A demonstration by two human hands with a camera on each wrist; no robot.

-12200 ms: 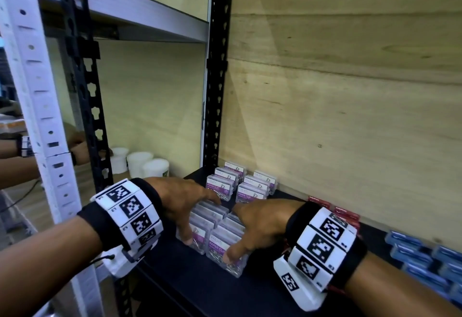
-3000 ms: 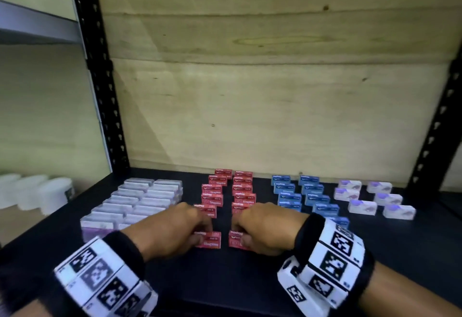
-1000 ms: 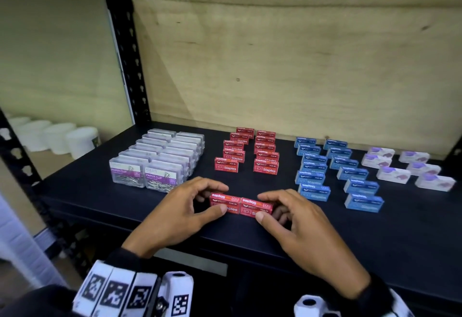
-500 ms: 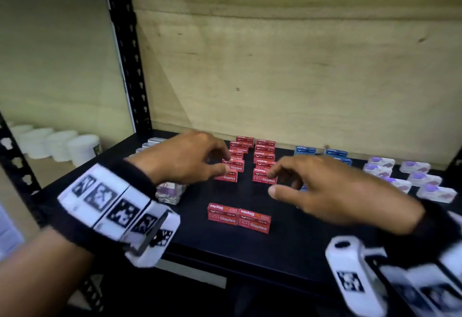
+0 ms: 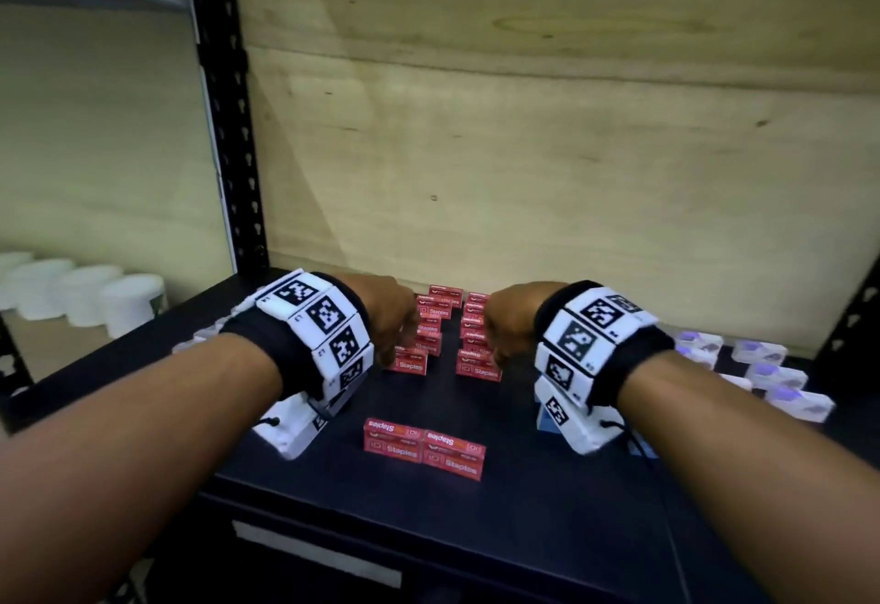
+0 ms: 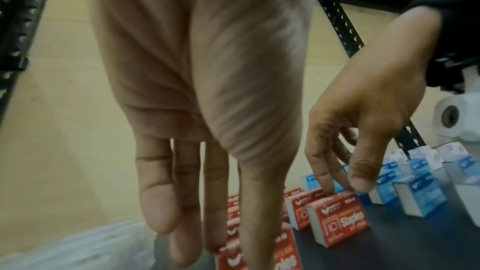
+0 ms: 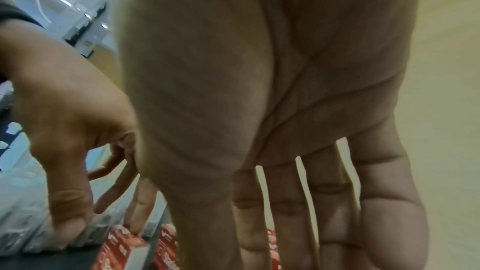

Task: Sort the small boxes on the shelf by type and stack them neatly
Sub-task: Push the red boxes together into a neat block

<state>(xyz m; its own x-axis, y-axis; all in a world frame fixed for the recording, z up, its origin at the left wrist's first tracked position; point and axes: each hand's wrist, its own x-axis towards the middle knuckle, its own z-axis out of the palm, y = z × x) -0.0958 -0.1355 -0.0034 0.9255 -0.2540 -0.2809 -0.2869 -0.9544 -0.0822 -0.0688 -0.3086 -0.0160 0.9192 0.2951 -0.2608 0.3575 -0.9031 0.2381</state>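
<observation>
We have both hands down on the two rows of small red cardboard staple boxes [image 5: 431, 313] standing on the black metal shelf [image 5: 547, 498]. Our left hand [image 5: 388, 318] has thumb and fingertips closing on the front box of the left row [image 5: 410, 363]; our right hand [image 6: 363, 122] pinches the front box of the right row [image 6: 337, 219] by its top edge, thumb in front and fingers behind. Neither box looks lifted yet.

Nearer the front edge, a pair of red staple boxes [image 5: 424, 446] already lies side by side, touching, labels facing us. That is probably the base to stack on.

To do this well, we should grip each box by its long faces, lift straight up so the neighbours behind stay standing, and set both down flat on the pair with edges flush and labels the same way. The light blue boxes [image 6: 415, 190] stand just beside the right row, so our right hand needs to keep clear of them.
</observation>
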